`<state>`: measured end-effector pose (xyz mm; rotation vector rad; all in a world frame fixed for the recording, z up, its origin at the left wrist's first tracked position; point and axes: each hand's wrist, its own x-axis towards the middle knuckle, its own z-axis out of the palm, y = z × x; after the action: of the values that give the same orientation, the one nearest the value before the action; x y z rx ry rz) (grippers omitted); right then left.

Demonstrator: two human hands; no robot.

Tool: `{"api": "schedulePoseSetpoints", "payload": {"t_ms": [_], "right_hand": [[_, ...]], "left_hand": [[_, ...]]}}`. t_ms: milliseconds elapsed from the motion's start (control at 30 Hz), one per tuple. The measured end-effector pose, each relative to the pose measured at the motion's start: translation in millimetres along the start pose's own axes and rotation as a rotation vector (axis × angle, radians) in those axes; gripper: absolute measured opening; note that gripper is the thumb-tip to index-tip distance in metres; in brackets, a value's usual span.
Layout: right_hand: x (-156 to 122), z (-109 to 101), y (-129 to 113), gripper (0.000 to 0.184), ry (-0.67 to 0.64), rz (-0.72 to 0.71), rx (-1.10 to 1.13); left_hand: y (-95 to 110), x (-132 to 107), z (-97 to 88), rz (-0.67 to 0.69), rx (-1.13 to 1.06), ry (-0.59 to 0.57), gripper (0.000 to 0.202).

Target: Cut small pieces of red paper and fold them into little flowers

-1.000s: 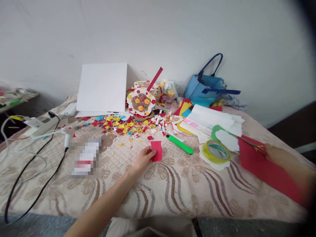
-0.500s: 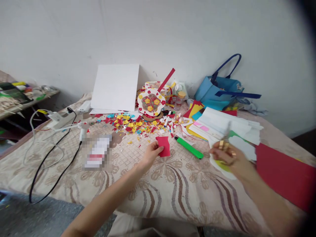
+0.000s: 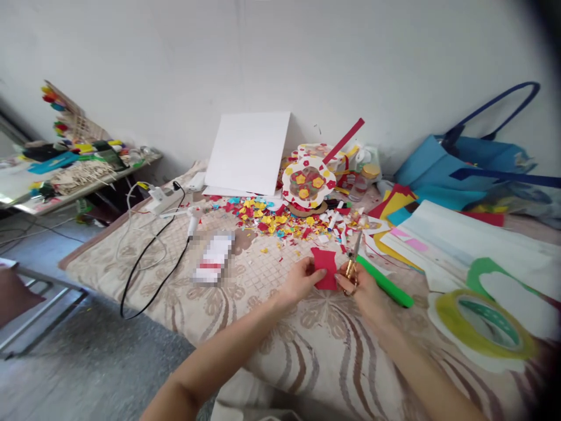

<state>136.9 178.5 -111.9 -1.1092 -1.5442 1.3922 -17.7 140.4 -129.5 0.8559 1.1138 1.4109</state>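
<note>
Between the thumb and fingers of my left hand [image 3: 302, 282] is a small piece of red paper [image 3: 325, 268], its top edge cut unevenly. My right hand [image 3: 362, 286] is closed around gold-handled scissors [image 3: 353, 266], whose blades point up and away from me. The fingertips of that hand are at the paper's right edge; whether they touch it I cannot tell. Just right of the scissors lies a green utility knife [image 3: 385, 282]. Beyond both hands, a heap of yellow, red and blue paper scraps [image 3: 272, 219] spreads in front of a flower-decorated round fan [image 3: 309, 182] with a red handle.
A roll of yellow tape [image 3: 447, 318] lies at right, near white paper sheets [image 3: 460, 234] and a blue bag [image 3: 425, 158]. On the left are a blurred-out phone [image 3: 214, 257], a black cable [image 3: 127, 292] and a power strip [image 3: 160, 199]. A white board [image 3: 248, 152] leans on the wall.
My right hand has brought the scissors left, from above the white sheets to beside the red paper. The view has turned left, showing a side table and another person's hand at the left edge.
</note>
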Motion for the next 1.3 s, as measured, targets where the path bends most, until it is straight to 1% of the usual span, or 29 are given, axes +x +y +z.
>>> {"api": "schedulePoseSetpoints", "payload": {"t_ms": [133, 300, 367, 467, 567, 667, 767, 867, 1000, 1100, 1300], "right_hand": [[-4, -2, -2, 0.031, 0.015, 0.026, 0.017], [-7, 1, -2, 0.034, -0.01, 0.076, 0.065], [-9, 2, -3, 0.034, -0.033, 0.091, 0.069], [-11, 3, -3, 0.032, -0.058, 0.071, 0.049], [-11, 2, 0, 0.032, -0.041, 0.046, 0.017], [-10, 1, 1, 0.035, -0.032, 0.042, 0.029], [-15, 1, -4, 0.041, -0.109, -0.022, 0.037], [-25, 3, -11, 0.046, -0.243, -0.081, -0.004], [-35, 6, -13, 0.045, -0.391, -0.03, -0.054], [-39, 9, -12, 0.047, -0.431, 0.027, -0.07], [-45, 16, -15, 0.047, -0.446, 0.092, -0.005]], "left_hand": [[2, -5, 1.4, -0.073, 0.063, -0.05, 0.039], [12, -6, -2.3, -0.074, 0.001, -0.004, 0.039], [16, -6, -2.7, -0.085, -0.002, -0.014, 0.039], [17, -7, -1.3, -0.11, -0.002, -0.061, 0.039], [17, -8, -0.7, -0.153, 0.008, -0.101, 0.038], [20, -8, -3.1, -0.163, 0.0, -0.072, 0.034], [26, -7, -7.5, -0.161, -0.074, -0.021, 0.034], [35, -6, -11.9, -0.161, -0.143, -0.002, 0.034], [44, -8, -16.2, -0.163, -0.208, 0.004, 0.034], [47, -8, -18.5, -0.155, -0.22, 0.003, 0.035], [50, -8, -20.0, -0.163, -0.21, 0.005, 0.037]]}}
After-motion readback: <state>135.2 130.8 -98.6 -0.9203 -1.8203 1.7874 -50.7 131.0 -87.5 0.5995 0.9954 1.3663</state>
